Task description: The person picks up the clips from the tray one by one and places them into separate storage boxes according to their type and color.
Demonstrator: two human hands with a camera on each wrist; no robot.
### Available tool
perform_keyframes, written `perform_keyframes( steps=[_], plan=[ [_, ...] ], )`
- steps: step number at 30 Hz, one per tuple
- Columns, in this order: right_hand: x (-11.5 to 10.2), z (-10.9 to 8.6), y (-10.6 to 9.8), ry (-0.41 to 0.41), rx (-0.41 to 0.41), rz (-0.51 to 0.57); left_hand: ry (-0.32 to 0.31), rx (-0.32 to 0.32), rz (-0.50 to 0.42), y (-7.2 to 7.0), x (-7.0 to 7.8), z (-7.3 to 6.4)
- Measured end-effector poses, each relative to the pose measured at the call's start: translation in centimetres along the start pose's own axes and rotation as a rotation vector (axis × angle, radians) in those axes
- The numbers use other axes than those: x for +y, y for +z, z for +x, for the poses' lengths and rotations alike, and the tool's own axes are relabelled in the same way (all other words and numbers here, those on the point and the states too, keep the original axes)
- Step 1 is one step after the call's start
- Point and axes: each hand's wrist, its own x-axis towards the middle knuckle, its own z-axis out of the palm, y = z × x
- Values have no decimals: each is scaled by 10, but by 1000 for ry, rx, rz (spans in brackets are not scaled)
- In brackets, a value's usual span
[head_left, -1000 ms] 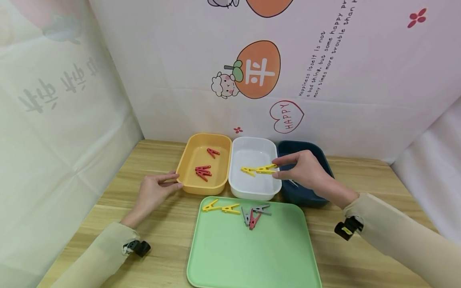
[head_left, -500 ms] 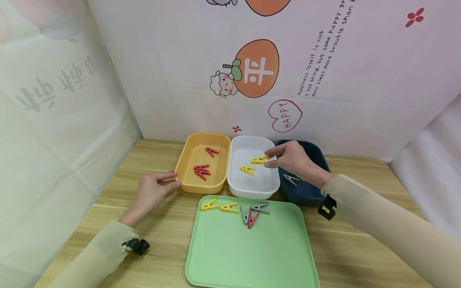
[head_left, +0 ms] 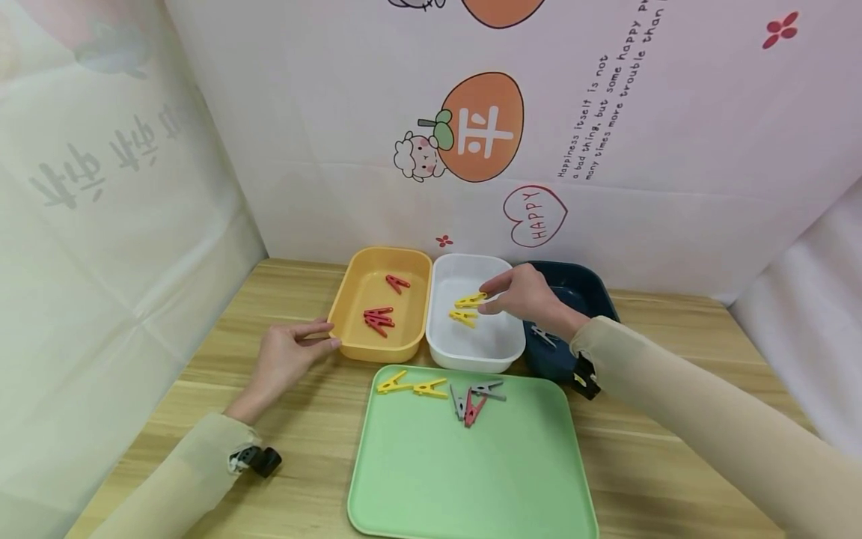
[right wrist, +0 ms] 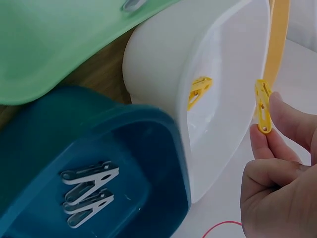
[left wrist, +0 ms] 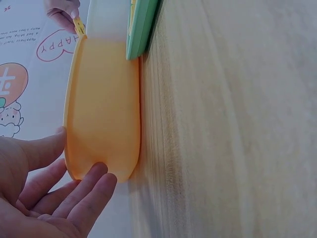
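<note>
My right hand [head_left: 528, 296] pinches a yellow clothespin [head_left: 470, 300] between thumb and fingertips over the white bin [head_left: 471, 364]. Inside that bin lies another yellow clothespin [right wrist: 200, 91]. On the left, my left hand [head_left: 286, 361] touches the outer corner of the orange-yellow bin [head_left: 377, 354]; its fingers [left wrist: 94, 183] lie loosely against the end wall. Several red clothespins [head_left: 378, 317] are in the orange-yellow bin. The dark blue bin [right wrist: 163, 134] holds grey clothespins [right wrist: 89, 183], partly behind my right wrist in the head view.
A green tray [head_left: 471, 479] lies in front of the bins. Along its far edge are yellow clothespins [head_left: 429, 388], grey clothespins [head_left: 488, 390] and a red clothespin [head_left: 474, 410]. The wooden table [head_left: 303, 449] meets a printed cloth [head_left: 337, 150] behind the bins.
My right hand has moved left from the white bin's right side, carrying the yellow clothespin farther over that bin. My left hand has stayed at the orange-yellow bin.
</note>
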Motion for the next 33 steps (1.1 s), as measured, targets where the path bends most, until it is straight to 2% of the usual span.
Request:
perform_keyframes(
  steps=[16, 28, 33],
  plan=[
    [5, 8, 18, 1, -36, 31, -3, 2, -2, 1, 0, 0],
    [6, 11, 24, 0, -47, 38, -9, 3, 0, 1, 1, 0],
    [6, 12, 27, 30, -70, 10, -15, 3, 7, 1, 0, 0]
  ],
)
